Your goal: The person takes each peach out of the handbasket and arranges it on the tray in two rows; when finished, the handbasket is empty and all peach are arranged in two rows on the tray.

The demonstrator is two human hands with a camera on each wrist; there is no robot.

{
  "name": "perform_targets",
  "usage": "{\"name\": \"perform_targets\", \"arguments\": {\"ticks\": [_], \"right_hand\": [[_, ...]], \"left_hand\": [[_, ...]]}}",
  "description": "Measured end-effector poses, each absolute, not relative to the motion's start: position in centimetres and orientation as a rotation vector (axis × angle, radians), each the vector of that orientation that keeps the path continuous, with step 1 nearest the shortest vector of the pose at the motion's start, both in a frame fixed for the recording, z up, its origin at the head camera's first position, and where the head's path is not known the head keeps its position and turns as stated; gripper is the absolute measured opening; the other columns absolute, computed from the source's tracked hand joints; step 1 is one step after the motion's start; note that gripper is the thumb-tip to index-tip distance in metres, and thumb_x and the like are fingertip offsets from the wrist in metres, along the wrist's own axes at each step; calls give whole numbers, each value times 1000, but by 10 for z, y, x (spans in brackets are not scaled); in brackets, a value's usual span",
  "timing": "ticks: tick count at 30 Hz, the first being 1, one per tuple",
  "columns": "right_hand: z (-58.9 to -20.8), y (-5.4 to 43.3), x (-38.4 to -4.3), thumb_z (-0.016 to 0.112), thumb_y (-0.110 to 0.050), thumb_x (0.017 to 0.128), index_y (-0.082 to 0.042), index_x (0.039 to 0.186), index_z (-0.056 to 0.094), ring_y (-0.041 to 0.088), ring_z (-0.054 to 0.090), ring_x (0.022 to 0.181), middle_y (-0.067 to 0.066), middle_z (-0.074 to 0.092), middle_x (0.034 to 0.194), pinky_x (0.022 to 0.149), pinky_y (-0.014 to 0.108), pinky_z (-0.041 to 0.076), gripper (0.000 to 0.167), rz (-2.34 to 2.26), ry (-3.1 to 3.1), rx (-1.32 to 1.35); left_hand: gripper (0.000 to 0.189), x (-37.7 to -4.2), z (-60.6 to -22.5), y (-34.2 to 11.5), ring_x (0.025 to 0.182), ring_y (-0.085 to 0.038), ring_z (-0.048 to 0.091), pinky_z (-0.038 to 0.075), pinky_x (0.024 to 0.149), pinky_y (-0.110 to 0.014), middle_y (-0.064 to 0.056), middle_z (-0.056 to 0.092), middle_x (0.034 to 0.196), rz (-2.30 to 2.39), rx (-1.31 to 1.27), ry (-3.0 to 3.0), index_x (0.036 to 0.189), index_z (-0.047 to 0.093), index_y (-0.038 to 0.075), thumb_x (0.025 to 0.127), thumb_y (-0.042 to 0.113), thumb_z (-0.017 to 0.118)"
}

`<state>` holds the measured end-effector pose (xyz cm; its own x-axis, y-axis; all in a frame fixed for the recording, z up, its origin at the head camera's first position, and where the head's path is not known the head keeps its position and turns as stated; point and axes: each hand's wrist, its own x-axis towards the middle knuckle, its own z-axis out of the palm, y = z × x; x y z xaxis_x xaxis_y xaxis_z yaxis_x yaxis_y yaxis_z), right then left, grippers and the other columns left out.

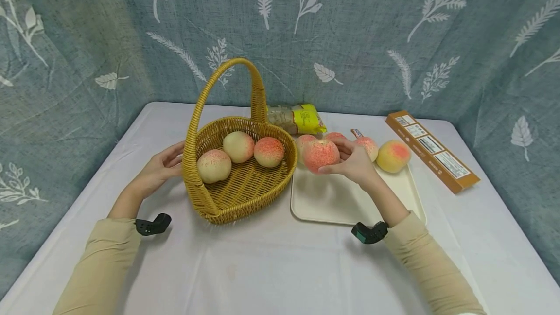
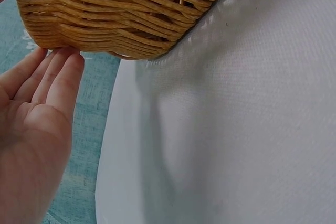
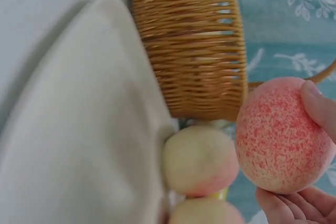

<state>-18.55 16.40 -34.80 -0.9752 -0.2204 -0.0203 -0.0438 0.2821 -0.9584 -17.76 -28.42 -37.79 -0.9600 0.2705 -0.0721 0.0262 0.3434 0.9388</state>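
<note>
We note the right hand [image 1: 355,163] clamped on 1 peach [image 1: 321,156], raised over the tray [image 1: 328,205]. Left hand [image 1: 153,171], fingers straight, touches the basket [image 1: 249,208]; inside, we count 3 other peaches [image 1: 214,166].

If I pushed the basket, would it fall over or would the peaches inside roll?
The basket probably wouldn't tip from a gentle low push, since its floor looks broad. Pushed high on its tall handle, it might wobble. The three peaches inside might roll, being round with bare floor beside them.
</note>
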Motion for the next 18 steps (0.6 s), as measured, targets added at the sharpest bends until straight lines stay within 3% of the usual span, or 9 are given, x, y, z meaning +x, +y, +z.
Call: {"name": "perform_targets", "arguments": {"ticks": [11, 18], "right_hand": [[-374, 169, -189, 80, 10, 70, 11, 136, 46, 35, 50, 126, 27, 50, 136, 105, 37, 42, 74, -1753, 2397, -263], [-382, 165, -190, 82, 10, 67, 12, 133, 47, 38, 49, 127, 28, 50, 135, 105, 39, 41, 75, -1719, 2414, -322]], "left_hand": [[78, -177, -377, -284, 140, -46, 23, 42, 96, -15, -26, 19, 156, 1663, 286, 2392, 154, 12, -2, 93, 6, 60], [78, -176, -375, -284, 140, -46, 23, 42, 93, -13, -27, 19, 156, 1659, 289, 2390, 154, 12, -2, 93, 7, 60]]}}
